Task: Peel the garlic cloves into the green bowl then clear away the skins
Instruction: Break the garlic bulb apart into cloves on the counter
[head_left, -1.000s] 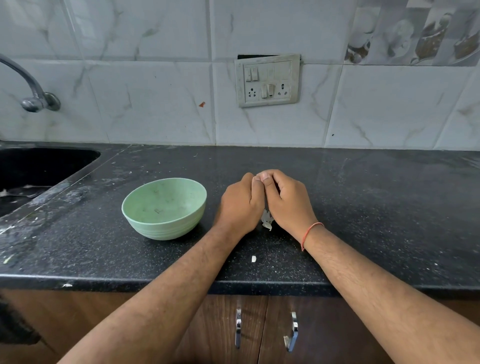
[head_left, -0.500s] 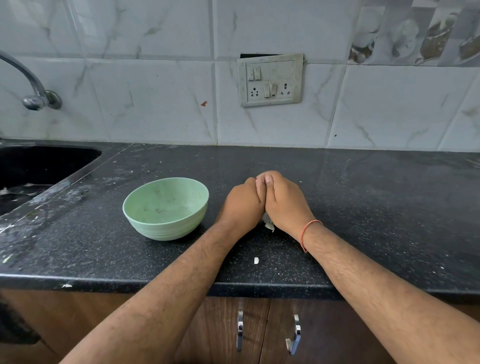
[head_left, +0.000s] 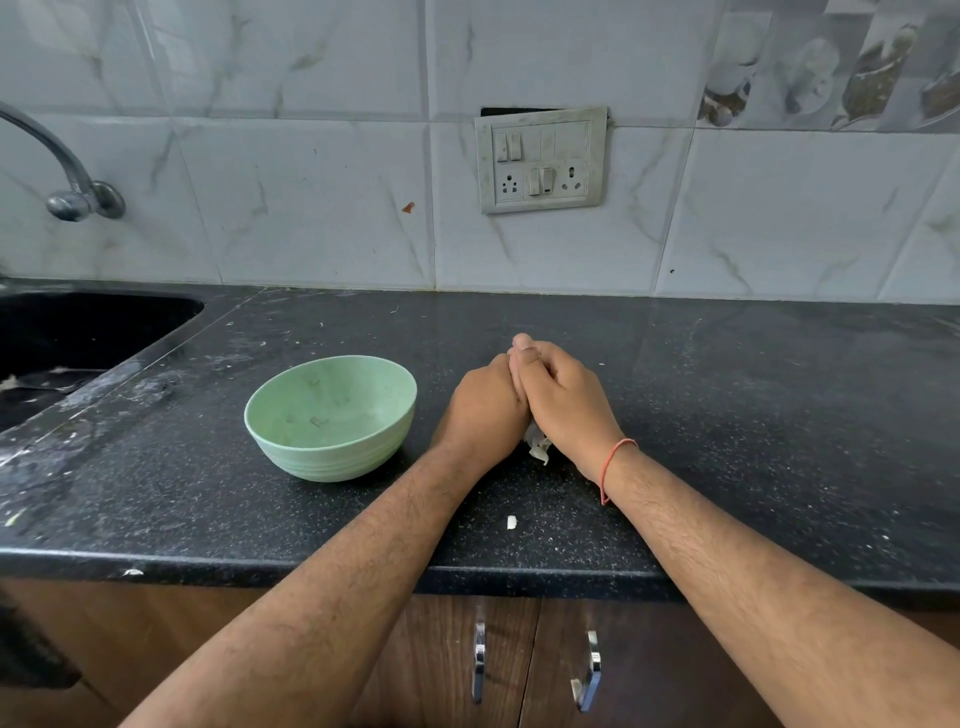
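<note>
Nearest, below the counter's front edge, two metal cabinet handles (head_left: 535, 670) hang on brown wooden doors, and both bare forearms reach up over that edge. On the black speckled counter (head_left: 753, 415), on the near side of the hands and between the two forearms, lies a small white scrap of garlic skin (head_left: 511, 522). Farther in, the left hand (head_left: 485, 408) and the right hand (head_left: 566, 402) are pressed side by side, knuckles up, fingers curled inward and thumbs meeting at the far tip. What the fingertips pinch is hidden between the hands, so I cannot tell whether a clove is there. A pale bit of garlic skins (head_left: 537, 446) pokes out from under the heels of the two hands, touching the counter. An orange thread (head_left: 613, 465) circles the right wrist. Just left of the left hand, close but apart from it, stands the green bowl (head_left: 332, 452), upright; no peeled clove is plain inside it, only faint marks. Farther left is a dark sink (head_left: 78, 332) with a metal tap (head_left: 72, 182) above it. Beyond the fingers, on the tiled wall (head_left: 311, 208), sits a switch and socket plate (head_left: 543, 158).
</note>
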